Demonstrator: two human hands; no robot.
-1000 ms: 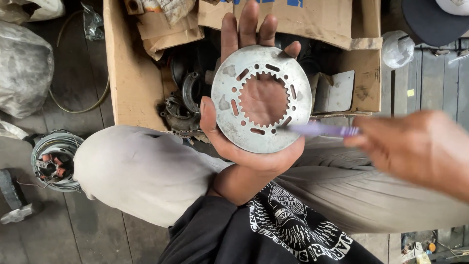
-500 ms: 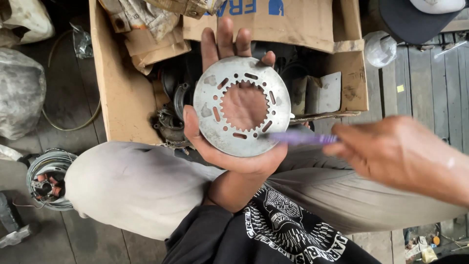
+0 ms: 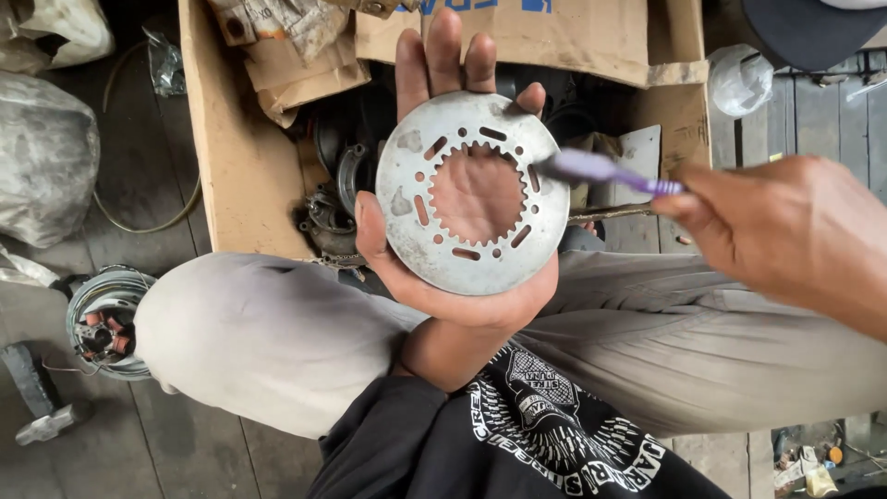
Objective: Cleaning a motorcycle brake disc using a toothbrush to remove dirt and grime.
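**Grip on a toothed steel ring, brush at its rim**

My left hand [image 3: 443, 231] carries the grip here: palm up, fingers spread flat behind a round metal plate [image 3: 407, 199], thumb hooked over its left edge and fingertips showing past its top. The plate is a pale grey ring with a toothed centre hole, through which my palm shows, and a circle of short slots and small round holes around it. My right hand [image 3: 785, 231] comes in from the right, its grip pinched on the handle of a purple brush [image 3: 605, 171], whose blurred head touches the plate's upper right edge.

I hold the plate above my bent knees in light grey trousers [image 3: 259, 333], over the open cardboard box [image 3: 231, 157] in front of me. Dark engine parts [image 3: 333, 199] lie inside the box. On the plank floor [image 3: 166, 444] to my left sit a wound coil in a round housing [image 3: 106, 323], a hammer [image 3: 37, 397] and a grey plastic bag [image 3: 46, 157].
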